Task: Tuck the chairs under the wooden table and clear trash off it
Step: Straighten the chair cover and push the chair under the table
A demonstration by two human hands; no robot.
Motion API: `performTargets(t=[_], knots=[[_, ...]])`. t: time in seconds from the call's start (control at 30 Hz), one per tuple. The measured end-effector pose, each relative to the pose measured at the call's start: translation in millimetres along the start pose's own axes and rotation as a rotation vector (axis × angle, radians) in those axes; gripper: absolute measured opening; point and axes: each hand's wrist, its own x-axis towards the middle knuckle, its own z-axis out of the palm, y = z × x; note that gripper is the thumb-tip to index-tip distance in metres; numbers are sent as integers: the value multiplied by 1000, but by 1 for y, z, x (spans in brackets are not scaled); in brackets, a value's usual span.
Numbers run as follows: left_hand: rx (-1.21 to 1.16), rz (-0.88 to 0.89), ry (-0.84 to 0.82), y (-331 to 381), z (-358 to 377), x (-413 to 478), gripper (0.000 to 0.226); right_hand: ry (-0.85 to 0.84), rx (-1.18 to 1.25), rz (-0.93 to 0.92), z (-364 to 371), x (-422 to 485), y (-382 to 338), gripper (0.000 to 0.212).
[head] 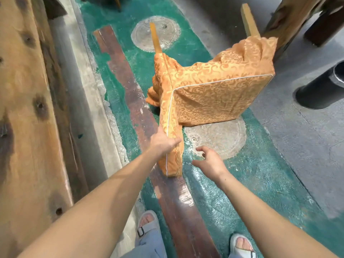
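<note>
A chair [214,90] in an orange patterned cover lies tipped over on the floor, its bare wooden legs pointing away from me. My left hand [162,144] grips the top edge of its backrest, which stands on edge near me. My right hand [206,161] hovers just right of the backrest, fingers apart and holding nothing. The wooden table [24,108] runs along the left edge of the view as a thick knotted slab. No trash is visible.
The floor is green paint with round grey patches [217,140] and a long brown plank strip [141,116]. A black cylindrical base [320,90] stands at the right. Heavy wooden posts [290,21] rise at the top right. My sandalled feet are at the bottom.
</note>
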Motion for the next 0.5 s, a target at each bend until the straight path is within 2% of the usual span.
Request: performTargets(t=[0.07, 0.1, 0.2, 0.33, 0.4, 0.5], knots=[[-75, -36, -12, -10, 32, 26, 108, -12, 97, 68, 27, 22, 30, 50], [-63, -55, 27, -13, 45, 34, 106, -20, 133, 100, 38, 28, 42, 48], [84, -73, 226, -17, 64, 47, 78, -27, 135, 162, 57, 32, 69, 47], [144, -7, 234, -12, 55, 47, 61, -44, 115, 212, 54, 11, 80, 44], [165, 9, 224, 0, 45, 45, 63, -83, 75, 186, 42, 0, 79, 51], [149, -1, 195, 35, 20, 39, 84, -146, 12, 138, 19, -16, 72, 69]])
